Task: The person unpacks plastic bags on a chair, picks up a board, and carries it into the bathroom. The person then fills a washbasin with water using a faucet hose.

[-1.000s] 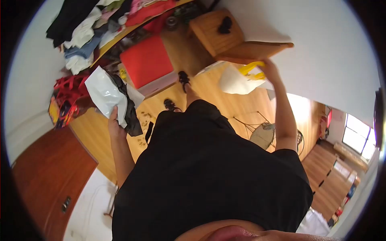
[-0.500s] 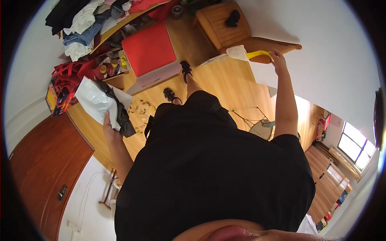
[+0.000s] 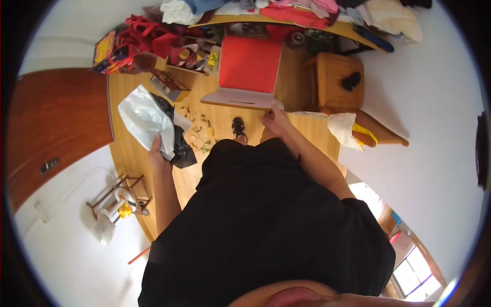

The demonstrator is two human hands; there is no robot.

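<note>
My left hand is closed on a white plastic bag, with black plastic bunched along its right side. A pale flat piece shows beside the black plastic. My right hand is in front of my body, fingers apart and nothing visible in it. It is close to the near edge of a red-topped white box or seat; whether it touches that edge I cannot tell. On the back of the wooden chair hangs a cream cloth bag with a yellow handle.
Dry leaves lie scattered on the wooden floor. Clothes cover a shelf at the back. Red bags and a box of small items stand back left. A brown door is at left, a small wheeled stand below it.
My right hand has let go of the yellow-handled bag, which stays on the chair back, and has moved left toward the red-topped piece. My left hand still holds the plastic bag. The view has turned.
</note>
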